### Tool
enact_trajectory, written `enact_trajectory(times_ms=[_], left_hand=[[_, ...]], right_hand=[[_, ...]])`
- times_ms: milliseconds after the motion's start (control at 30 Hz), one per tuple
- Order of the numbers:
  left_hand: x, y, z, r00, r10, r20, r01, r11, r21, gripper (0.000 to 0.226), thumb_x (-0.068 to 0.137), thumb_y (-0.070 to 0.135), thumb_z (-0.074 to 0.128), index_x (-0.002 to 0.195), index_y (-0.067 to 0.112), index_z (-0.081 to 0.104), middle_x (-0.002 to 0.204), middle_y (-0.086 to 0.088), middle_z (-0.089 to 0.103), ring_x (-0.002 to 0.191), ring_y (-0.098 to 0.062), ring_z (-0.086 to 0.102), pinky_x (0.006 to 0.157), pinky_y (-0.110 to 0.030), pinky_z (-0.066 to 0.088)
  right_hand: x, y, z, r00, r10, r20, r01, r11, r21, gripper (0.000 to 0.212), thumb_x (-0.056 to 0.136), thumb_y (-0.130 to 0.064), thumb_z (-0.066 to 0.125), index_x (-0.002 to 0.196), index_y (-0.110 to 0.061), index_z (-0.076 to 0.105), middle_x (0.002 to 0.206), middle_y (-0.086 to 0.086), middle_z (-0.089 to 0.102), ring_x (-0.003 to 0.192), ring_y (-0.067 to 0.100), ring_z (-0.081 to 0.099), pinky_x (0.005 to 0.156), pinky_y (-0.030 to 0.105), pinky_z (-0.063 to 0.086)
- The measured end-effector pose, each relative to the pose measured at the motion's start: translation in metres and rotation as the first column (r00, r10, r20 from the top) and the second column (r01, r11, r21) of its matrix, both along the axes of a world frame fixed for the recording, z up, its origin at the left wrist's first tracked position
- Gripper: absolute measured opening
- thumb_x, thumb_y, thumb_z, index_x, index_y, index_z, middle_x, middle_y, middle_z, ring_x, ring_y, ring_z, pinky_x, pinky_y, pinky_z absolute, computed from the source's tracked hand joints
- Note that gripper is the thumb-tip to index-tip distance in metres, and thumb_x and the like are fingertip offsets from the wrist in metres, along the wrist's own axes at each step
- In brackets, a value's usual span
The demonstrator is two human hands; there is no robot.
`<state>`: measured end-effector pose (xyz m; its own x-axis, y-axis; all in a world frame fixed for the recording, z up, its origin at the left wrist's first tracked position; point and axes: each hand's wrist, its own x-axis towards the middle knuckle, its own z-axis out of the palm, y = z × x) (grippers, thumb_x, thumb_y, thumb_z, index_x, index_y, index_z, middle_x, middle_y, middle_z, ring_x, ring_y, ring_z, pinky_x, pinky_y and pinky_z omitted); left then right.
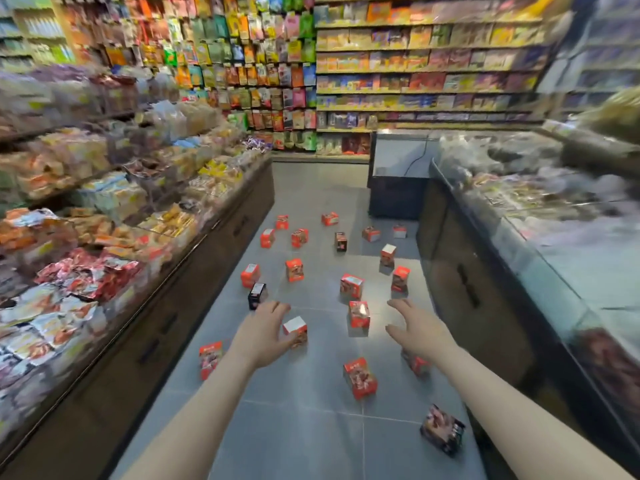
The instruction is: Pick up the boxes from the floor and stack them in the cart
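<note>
Shop aisle, grey tile floor (311,427), approx. twenty small boxes scattered over it, mostly red w/ white tops, a few black. Left hand (266,332) stretched fwd, fingers spread, empty; palm over a white-topped red box (295,329), contact w/ it unclear. Right hand (417,332) also fwd, fingers splayed wide, holding nothing, above bare tile between red box w/ glare (359,313) and a red box partly hidden under the wrist (415,364). Tilted red box (360,377) between the forearms; dark box on its side (443,434) nearer, to the right. Black box w/ white label (257,295) just beyond left fingertips. Red box (210,358) left of left wrist. Left: tiered shelves (104,209) packed w/ bagged snacks, blurred. Right: glass-fronted display counter (519,258), bagged goods inside, contents too blurred to ID. Back: open-top chest freezer (398,174), inside not visible; wall racks (429,74) full of packets & cartons.
</note>
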<state>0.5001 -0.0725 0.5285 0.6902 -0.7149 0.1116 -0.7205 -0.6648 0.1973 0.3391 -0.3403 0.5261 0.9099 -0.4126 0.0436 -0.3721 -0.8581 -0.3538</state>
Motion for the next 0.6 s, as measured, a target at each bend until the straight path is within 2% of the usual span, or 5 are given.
enact_trajectory(times_ms=[133, 200, 300, 433, 600], left_hand=[[0.051, -0.070, -0.020, 0.991, -0.120, -0.062, 0.120, 0.993, -0.005, 0.079, 0.069, 0.065, 0.025, 0.127, 0.018, 0.049, 0.121, 0.002, 0.052, 0.111, -0.020, 0.053, 0.087, -0.032, 0.041], [0.076, -0.105, -0.034, 0.979, -0.178, -0.103, 0.179, 0.984, -0.006, 0.083, 0.067, 0.066, 0.023, 0.127, 0.016, 0.050, 0.122, -0.001, 0.053, 0.114, -0.023, 0.052, 0.089, -0.033, 0.044], [0.106, -0.159, -0.050, 0.952, -0.269, -0.148, 0.275, 0.961, 0.017, 0.085, 0.066, 0.066, 0.022, 0.129, 0.015, 0.049, 0.123, -0.002, 0.052, 0.112, -0.022, 0.053, 0.090, -0.034, 0.043], [0.122, -0.226, -0.076, 0.910, -0.344, -0.233, 0.364, 0.930, 0.049, 0.076, 0.073, 0.065, 0.033, 0.131, 0.017, 0.046, 0.126, -0.002, 0.050, 0.113, -0.023, 0.052, 0.091, -0.037, 0.043], [0.128, -0.300, -0.127, 0.864, -0.400, -0.306, 0.447, 0.889, 0.099, 0.078, 0.071, 0.064, 0.026, 0.132, 0.020, 0.045, 0.129, 0.001, 0.048, 0.118, -0.022, 0.049, 0.095, -0.036, 0.044]], right_hand=[[0.008, -0.052, -0.021, 0.990, -0.119, -0.072, 0.121, 0.992, 0.032, 0.058, 0.089, -0.039, 0.056, 0.142, -0.024, 0.038, 0.143, -0.003, 0.041, 0.124, 0.018, 0.046, 0.098, 0.031, 0.039], [0.007, -0.075, -0.033, 0.978, -0.172, -0.120, 0.176, 0.984, 0.019, 0.056, 0.089, -0.042, 0.055, 0.141, -0.025, 0.039, 0.140, -0.004, 0.043, 0.120, 0.018, 0.050, 0.096, 0.032, 0.042], [0.002, -0.105, -0.053, 0.949, -0.258, -0.182, 0.263, 0.965, 0.005, 0.057, 0.086, -0.047, 0.057, 0.137, -0.026, 0.044, 0.135, -0.003, 0.048, 0.121, 0.019, 0.049, 0.097, 0.034, 0.043], [-0.012, -0.138, -0.078, 0.889, -0.348, -0.297, 0.383, 0.921, 0.068, 0.065, 0.083, -0.045, 0.060, 0.141, -0.027, 0.038, 0.142, -0.004, 0.040, 0.129, 0.018, 0.042, 0.104, 0.032, 0.038], [-0.027, -0.187, -0.119, 0.833, -0.414, -0.368, 0.487, 0.863, 0.132, 0.069, 0.084, -0.051, 0.060, 0.143, -0.026, 0.035, 0.143, -0.005, 0.040, 0.132, 0.016, 0.039, 0.105, 0.027, 0.035]])
